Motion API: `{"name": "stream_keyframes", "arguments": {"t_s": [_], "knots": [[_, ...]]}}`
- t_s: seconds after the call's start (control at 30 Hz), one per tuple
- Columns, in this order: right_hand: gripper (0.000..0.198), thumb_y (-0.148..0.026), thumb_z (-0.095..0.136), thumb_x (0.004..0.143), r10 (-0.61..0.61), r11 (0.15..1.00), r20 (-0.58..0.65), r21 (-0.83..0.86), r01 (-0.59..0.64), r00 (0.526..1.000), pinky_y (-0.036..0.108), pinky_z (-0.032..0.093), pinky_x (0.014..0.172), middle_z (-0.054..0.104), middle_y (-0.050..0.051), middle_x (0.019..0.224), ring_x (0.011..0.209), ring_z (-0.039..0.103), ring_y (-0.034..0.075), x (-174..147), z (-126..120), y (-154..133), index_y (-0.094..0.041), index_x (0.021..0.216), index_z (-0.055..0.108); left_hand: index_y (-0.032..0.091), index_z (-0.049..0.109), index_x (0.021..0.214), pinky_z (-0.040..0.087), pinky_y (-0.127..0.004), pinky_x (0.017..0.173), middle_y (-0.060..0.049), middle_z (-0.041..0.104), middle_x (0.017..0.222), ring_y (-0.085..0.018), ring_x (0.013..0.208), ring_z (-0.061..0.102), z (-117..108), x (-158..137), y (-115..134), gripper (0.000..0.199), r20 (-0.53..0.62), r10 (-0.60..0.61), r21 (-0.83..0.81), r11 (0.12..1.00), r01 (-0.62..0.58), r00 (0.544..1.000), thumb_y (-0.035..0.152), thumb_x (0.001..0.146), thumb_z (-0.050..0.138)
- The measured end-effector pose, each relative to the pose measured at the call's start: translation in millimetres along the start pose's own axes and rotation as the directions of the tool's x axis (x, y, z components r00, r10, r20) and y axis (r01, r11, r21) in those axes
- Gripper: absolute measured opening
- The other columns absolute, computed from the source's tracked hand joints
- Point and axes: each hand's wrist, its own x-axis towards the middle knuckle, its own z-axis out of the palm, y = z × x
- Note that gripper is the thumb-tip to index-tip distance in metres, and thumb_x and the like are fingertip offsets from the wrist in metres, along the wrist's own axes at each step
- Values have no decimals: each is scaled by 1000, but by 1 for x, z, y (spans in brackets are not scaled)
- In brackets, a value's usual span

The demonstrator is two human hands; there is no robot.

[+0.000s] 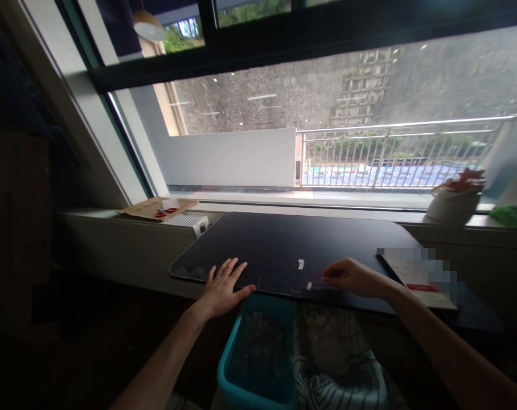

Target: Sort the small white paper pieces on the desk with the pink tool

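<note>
My left hand (224,287) rests at the near left edge of the dark table (284,239), palm down with its fingers spread. On the table's near side, my right hand (352,277) is pinched on a thin red cord (314,274). The cord curves out to the left of the fingers, and a small white tag (309,286) lies at its end. Farther back, a scrap of white paper (300,264) sits on the tabletop. The fingertips partly hide the cord, so its full length cannot be seen.
Below the near edge stand a turquoise bin (226,373) of clear plastic-like bits and a container lined with striped cloth (339,393). A flat printed box or booklet (416,279) lies right. Red-handled scissors (167,212) lie on cardboard (143,208) by the window; a pot (455,205) stands right.
</note>
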Motion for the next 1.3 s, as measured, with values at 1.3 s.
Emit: {"name": "stream_keyframes", "arguments": {"t_s": [1.3], "knots": [[37, -50, 59, 78, 35, 991, 112, 123, -49, 993, 24, 38, 57, 64, 1, 66, 61, 50, 13, -27, -12, 1, -14, 77, 69, 27, 31, 144, 10, -54, 112, -8, 24, 154, -28, 142, 17, 2, 1, -1, 77, -18, 5, 4, 1000, -4, 1000, 73, 82, 30]]}}
